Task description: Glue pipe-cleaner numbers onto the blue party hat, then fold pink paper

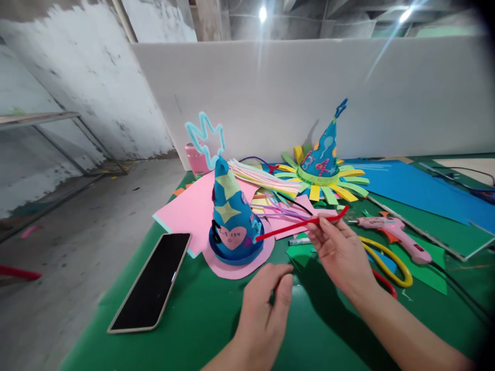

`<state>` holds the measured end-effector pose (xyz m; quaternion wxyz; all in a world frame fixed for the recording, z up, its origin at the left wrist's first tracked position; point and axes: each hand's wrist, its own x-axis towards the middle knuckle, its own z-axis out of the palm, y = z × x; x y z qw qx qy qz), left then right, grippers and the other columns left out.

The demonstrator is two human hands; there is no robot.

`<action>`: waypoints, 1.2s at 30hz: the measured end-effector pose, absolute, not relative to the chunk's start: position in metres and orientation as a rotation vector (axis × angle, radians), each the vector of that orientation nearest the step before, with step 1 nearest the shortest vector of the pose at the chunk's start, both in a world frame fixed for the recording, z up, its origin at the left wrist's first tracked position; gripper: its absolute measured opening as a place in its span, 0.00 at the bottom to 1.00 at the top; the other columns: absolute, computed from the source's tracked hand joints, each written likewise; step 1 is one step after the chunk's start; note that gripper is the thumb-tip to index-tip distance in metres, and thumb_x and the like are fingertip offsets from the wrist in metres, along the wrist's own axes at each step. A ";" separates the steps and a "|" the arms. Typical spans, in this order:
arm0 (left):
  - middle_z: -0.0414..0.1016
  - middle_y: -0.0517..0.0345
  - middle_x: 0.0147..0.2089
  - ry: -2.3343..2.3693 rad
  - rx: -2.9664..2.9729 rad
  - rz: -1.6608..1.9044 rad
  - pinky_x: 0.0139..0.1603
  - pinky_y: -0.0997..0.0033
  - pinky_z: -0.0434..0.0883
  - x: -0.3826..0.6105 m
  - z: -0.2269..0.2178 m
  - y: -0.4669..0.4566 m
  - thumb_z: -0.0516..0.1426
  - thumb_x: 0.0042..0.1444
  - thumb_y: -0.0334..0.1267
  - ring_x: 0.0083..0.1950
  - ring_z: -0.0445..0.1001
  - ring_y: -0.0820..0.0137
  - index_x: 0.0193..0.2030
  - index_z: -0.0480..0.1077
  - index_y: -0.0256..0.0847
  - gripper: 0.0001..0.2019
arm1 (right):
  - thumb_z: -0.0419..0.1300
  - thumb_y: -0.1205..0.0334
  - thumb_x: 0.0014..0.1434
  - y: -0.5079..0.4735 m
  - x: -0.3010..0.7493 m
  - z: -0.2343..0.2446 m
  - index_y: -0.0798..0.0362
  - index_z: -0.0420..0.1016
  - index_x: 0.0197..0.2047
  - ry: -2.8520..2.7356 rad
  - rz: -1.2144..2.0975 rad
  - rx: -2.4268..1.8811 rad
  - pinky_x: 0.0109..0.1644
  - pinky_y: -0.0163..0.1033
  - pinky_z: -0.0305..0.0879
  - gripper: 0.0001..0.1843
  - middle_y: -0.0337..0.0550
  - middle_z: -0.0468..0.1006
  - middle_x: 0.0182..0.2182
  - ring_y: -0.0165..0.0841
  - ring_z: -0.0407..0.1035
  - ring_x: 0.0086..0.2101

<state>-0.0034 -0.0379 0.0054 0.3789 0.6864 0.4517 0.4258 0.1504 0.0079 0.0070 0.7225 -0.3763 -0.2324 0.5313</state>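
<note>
My right hand [335, 247] pinches a red pipe cleaner [288, 228], which is bent near its right end; its left end points at a blue paper cone hat [228, 216]. My left hand [266, 304] is in front of the hat, fingers loosely bent, thumb and index finger a little apart and nothing visible between them. The hat carries yellow-green stars and a pink heart with writing. A light blue pipe cleaner shape [202, 135] tops it. Beneath the hat lies a round pink paper brim [266, 252].
A black-screened phone [152, 283] lies at the left. At the right are a pink glue gun [390, 232] with a cord and yellow-handled scissors [402, 265]. Behind stand a second decorated cone hat [323, 154] with paper strips, a pipe cleaner bundle [263, 178] and a pink container [197, 162].
</note>
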 end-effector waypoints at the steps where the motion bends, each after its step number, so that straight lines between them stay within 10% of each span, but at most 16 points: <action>1: 0.66 0.58 0.28 1.164 1.668 1.087 0.29 0.75 0.62 0.000 0.003 -0.038 0.48 0.57 0.40 0.25 0.62 0.75 0.34 0.67 0.37 0.10 | 0.66 0.65 0.45 0.004 0.146 0.005 0.51 0.73 0.29 -0.504 1.221 -0.835 0.32 0.28 0.68 0.06 0.34 0.76 0.24 0.25 0.72 0.27; 7: 0.65 0.61 0.25 1.150 1.127 1.323 0.27 0.77 0.62 0.007 0.006 -0.026 0.48 0.57 0.44 0.25 0.62 0.76 0.45 0.67 0.38 0.16 | 0.66 0.63 0.45 -0.019 0.127 -0.007 0.54 0.74 0.30 -0.578 1.414 -0.890 0.30 0.29 0.67 0.07 0.36 0.75 0.24 0.25 0.70 0.25; 13: 0.69 0.59 0.24 0.940 0.935 1.278 0.25 0.77 0.63 0.002 0.017 -0.015 0.56 0.51 0.38 0.22 0.65 0.77 0.31 0.71 0.35 0.08 | 0.65 0.61 0.47 -0.015 0.132 -0.010 0.53 0.73 0.29 -0.583 1.427 -0.907 0.28 0.28 0.61 0.07 0.35 0.70 0.22 0.23 0.64 0.24; 36: 0.76 0.53 0.27 0.832 0.910 0.964 0.33 0.68 0.67 -0.008 -0.002 -0.013 0.56 0.52 0.38 0.26 0.72 0.69 0.36 0.73 0.34 0.10 | 0.58 0.54 0.53 -0.009 0.143 -0.007 0.51 0.72 0.36 -0.727 1.411 -0.970 0.29 0.29 0.61 0.10 0.36 0.73 0.28 0.22 0.63 0.23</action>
